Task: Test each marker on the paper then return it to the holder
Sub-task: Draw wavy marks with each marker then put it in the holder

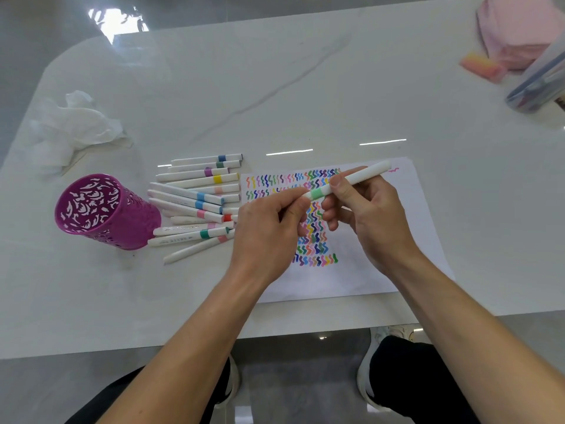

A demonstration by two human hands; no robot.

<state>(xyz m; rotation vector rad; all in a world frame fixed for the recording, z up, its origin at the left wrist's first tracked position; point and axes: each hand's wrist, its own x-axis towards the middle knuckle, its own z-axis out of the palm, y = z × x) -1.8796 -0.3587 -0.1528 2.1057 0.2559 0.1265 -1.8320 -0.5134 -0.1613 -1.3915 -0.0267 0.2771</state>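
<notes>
Both hands hold one white marker with a light green band (363,174) above the paper (351,270). My right hand (367,215) grips its barrel; my left hand (269,231) pinches the cap end beside the green band. The sheet is covered with rows of coloured squiggles. Left of the sheet, several white markers with coloured bands (195,206) lie in a loose pile on the table. A purple perforated holder (104,212) stands further left, with no marker visible inside.
A crumpled white tissue (76,127) lies at the back left. At the far right are a pink cloth (519,29), an orange-pink eraser-like block (480,68) and a clear case of pens (538,84). The table's front edge (183,347) runs just before my knees.
</notes>
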